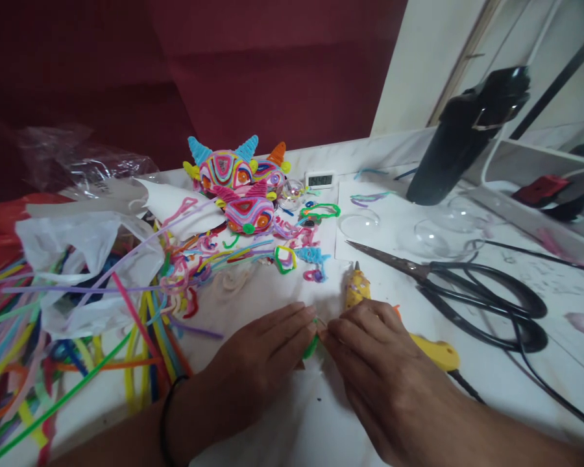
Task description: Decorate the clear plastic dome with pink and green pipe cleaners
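Observation:
Both hands meet low in the middle of the head view. Between their fingertips is a small green pipe cleaner piece (pixel 311 349), partly hidden by the fingers. My left hand (pixel 267 353), a dark band round its wrist, pinches it from the left with fingers pressed together. From the other side my right hand (pixel 379 363) closes on it with thumb and fingertips. A yellow glue gun (pixel 357 290) lies just beyond and under my right hand, its nozzle pointing away. Black-handled scissors (pixel 425 275) lie further right, blades towards the left.
Colourful animal heads (pixel 249 214) of coiled pipe cleaners stand at the back. Loose pipe cleaners (pixel 139 383) and a plastic bag (pixel 92 240) crowd the left. Clear plastic domes (pixel 431 240), a small digital display (pixel 320 179) and a black bottle (pixel 455 143) stand behind. A cord (pixel 555 376) runs right.

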### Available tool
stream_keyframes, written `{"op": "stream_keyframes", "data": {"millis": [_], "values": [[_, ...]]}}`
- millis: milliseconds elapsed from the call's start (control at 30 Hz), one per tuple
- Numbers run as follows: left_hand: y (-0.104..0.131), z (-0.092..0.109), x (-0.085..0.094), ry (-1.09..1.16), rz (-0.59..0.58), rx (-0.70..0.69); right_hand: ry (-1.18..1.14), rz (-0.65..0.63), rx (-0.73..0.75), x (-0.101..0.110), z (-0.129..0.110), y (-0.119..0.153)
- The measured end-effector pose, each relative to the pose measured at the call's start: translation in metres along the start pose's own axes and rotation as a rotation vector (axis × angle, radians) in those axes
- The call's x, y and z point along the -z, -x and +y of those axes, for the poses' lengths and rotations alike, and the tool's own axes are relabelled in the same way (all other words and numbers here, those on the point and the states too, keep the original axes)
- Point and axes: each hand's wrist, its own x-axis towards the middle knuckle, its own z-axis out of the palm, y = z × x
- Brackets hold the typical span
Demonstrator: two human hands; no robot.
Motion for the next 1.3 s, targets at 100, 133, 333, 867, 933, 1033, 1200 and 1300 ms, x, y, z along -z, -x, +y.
{"op": "stream_keyframes", "data": {"millis": [100,133,333,867,933,1033,1200,1300], "values": [[0.002,0.001,-0.002,-0.029,0.008,0.011,0.012,-0.006,0.000,0.001,-0.001,0.000],[0.002,0.001,-0.002,-0.045,0.016,0.016,0.025,-0.006,0.002,0.001,-0.001,0.000],[0.003,0.006,-0.007,-0.190,0.024,0.031,0.077,0.084,0.052,-0.009,0.005,0.000],[0.007,0.000,-0.018,-0.183,0.172,0.074,0.197,0.285,0.133,-0.030,0.012,-0.006],[0.004,0.001,-0.022,-0.175,0.195,0.116,0.217,0.284,0.149,-0.033,0.014,-0.005],[-0.001,0.002,-0.029,-0.218,0.224,0.162,0.197,0.325,0.166,-0.035,0.016,-0.005],[-0.006,0.006,-0.045,-0.310,0.258,0.221,0.104,0.376,0.156,-0.035,0.018,-0.006],[-0.008,0.006,-0.051,-0.417,0.236,0.092,0.067,0.383,0.157,-0.034,0.018,-0.007]]}}
